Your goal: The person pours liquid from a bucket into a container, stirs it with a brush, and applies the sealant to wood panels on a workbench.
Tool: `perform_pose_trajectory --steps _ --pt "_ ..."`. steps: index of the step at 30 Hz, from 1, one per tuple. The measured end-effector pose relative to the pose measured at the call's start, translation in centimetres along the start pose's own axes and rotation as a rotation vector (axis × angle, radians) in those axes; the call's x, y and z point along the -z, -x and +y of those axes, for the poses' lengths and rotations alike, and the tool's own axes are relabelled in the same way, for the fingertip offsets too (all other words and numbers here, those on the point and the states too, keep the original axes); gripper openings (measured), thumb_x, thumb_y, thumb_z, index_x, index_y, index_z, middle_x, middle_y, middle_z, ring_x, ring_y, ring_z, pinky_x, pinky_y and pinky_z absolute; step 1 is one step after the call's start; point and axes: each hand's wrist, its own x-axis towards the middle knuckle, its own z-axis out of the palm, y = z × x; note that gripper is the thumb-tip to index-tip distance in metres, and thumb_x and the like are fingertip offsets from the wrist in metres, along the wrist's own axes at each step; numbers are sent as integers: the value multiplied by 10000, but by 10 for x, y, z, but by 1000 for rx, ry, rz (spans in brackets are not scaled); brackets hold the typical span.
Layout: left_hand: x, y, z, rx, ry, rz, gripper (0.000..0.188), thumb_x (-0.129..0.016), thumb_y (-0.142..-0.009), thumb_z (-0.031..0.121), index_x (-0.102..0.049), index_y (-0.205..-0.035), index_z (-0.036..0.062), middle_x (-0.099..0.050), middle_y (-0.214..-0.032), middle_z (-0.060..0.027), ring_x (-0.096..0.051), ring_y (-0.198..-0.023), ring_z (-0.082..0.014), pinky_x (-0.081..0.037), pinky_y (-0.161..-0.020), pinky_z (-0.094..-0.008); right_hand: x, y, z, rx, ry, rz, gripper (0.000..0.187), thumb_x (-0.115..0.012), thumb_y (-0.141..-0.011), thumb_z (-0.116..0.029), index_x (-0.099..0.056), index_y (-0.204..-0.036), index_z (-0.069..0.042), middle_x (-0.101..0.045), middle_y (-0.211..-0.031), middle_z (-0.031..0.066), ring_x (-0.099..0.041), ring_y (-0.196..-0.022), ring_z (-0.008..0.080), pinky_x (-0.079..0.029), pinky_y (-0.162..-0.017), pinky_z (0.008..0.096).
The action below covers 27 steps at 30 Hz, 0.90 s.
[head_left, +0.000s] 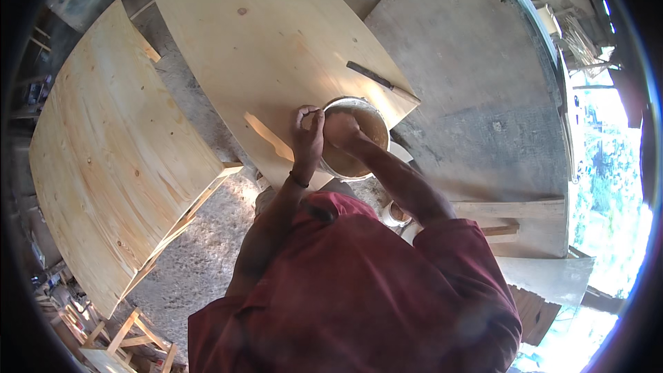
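Observation:
A round whitish bucket [353,99] with a brown inside and a smeared rim stands just ahead of my body, at the near edge of a pale wooden panel. My right hand [343,130] reaches down into it, closed like a fist; its fingertips and whatever they hold are hidden. At the bucket's left rim is my left hand [308,135], its fingers curled toward the thumb. Whether it grips the rim or something small cannot be made out. On the panel [276,34], beyond the bucket, lies a narrow dark-bladed tool [371,74] with a handle.
Another wooden panel [110,159] stands raised on the left. To the right extends a large grey board [476,90], with a wooden strip [514,210] near its close end. A small white container [396,214] sits below my right forearm. Wooden frame pieces [138,335] are at lower left.

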Motion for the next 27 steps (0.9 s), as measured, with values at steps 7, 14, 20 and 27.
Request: perform_pose_trajectory --steps 7,14,20,27 --pt "-2 2 -6 31 -95 -13 173 -650 -913 143 -627 -990 -10 -647 -988 -95 -609 -923 -178 -476 -838 -312 -9 2 14 67 47 -11 210 -566 -852 -175 -732 -895 -54 -714 -905 173 -716 -852 310 -580 -739 419" --pt "1 -5 2 80 -38 -44 177 -622 -935 159 -619 -965 -15 -619 -918 -65 -560 -845 -141 -459 -781 -293 19 18 -5 53 66 -61 181 -624 -854 -198 -748 -949 -106 -730 -954 90 -716 -905 238 -574 -737 353" --pt "0 1 10 32 -44 -86 177 -630 -944 159 -607 -929 -16 -595 -858 -29 -531 -807 -92 -451 -735 -258 23 35 -6 113 50 -57 186 -606 -859 -205 -746 -932 -106 -734 -927 85 -722 -871 233 -571 -723 352" --pt "-4 0 5 87 -43 -65 231 -642 -938 192 -598 -957 -34 -627 -878 -66 -555 -818 -137 -467 -767 -290 0 22 -13 151 -45 0 226 -582 -869 -240 -730 -925 -78 -731 -943 107 -718 -884 250 -572 -709 414"
